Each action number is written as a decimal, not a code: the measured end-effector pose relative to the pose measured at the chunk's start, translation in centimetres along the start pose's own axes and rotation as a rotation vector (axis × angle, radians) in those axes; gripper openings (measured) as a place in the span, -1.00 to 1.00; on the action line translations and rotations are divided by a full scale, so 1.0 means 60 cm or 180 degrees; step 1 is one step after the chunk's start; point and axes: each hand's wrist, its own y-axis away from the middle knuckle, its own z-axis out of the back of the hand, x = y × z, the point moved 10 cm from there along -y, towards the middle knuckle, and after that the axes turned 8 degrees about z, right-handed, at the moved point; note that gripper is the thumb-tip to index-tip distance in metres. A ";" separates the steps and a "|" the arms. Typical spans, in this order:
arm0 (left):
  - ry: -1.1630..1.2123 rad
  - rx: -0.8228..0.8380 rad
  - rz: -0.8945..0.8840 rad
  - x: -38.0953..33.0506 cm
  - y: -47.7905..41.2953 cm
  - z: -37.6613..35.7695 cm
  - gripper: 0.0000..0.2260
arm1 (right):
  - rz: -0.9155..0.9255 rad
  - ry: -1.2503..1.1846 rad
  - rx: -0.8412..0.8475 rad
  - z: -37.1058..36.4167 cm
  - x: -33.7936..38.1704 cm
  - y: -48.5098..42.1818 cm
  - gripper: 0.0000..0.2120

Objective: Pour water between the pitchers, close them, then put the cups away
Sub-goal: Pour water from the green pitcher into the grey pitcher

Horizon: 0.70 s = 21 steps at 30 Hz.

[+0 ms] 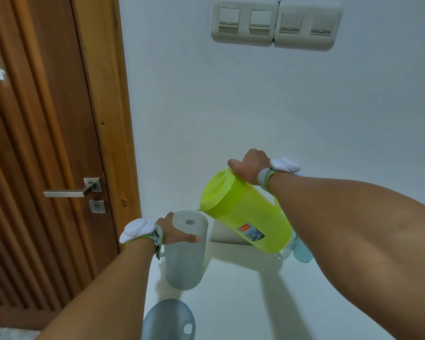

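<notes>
My right hand (249,165) grips the handle of a lime-green pitcher (250,217) with its lid on. The pitcher is lifted and tilted left, its spout just over the rim of a frosted clear pitcher (184,261). That clear pitcher stands upright and lidless on the white table (243,303). My left hand (177,233) holds it near the top, thumb across its front. A grey lid (168,321) lies flat on the table in front of it. Behind the green pitcher, cups (296,249) show partly: a clear one and a pale blue one.
A white wall rises right behind the table, with a row of light switches (276,23) high up. A wooden door (35,143) with a metal lever handle (74,191) stands to the left of the table.
</notes>
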 end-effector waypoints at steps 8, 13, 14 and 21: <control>-0.0058 0.0032 -0.0031 -0.004 0.005 0.002 0.02 | 0.0041 0.0048 0.0090 -0.009 0.009 -0.015 -0.60; -0.0044 0.0016 0.0162 0.030 -0.028 -0.004 0.13 | 0.0129 0.0033 0.0116 -0.008 0.016 -0.024 -0.58; -0.0058 0.0019 0.0158 0.032 -0.032 -0.006 0.13 | 0.0148 0.0040 0.0120 -0.008 0.017 -0.025 -0.58; -0.0134 0.0060 -0.0088 -0.005 0.001 0.001 0.02 | 0.0198 0.0094 0.0135 -0.005 0.024 -0.031 -0.58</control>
